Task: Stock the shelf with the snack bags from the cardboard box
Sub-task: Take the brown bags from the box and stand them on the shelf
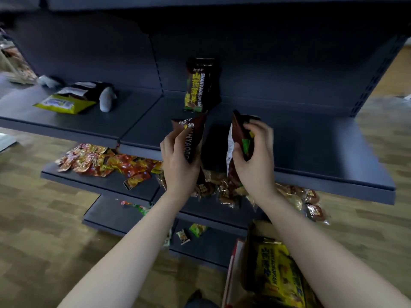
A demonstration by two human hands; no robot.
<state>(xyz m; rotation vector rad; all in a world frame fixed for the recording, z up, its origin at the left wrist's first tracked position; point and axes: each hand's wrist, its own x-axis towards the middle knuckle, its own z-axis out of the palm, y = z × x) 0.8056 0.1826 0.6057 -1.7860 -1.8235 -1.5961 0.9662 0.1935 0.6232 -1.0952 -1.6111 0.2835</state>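
A dark shelf point(289, 134) is seen, with one brown snack bag point(201, 85) stood upright at its back. Below its front edge, at lower right, a cardboard box point(235, 263) of yellow snack bags point(278, 274) is placed. Just before the upright bag, a second brown bag point(192, 138) is gripped by the curled fingers of the left hand point(178, 161), and a third point(239, 138) is pinched by the right hand point(255, 152).
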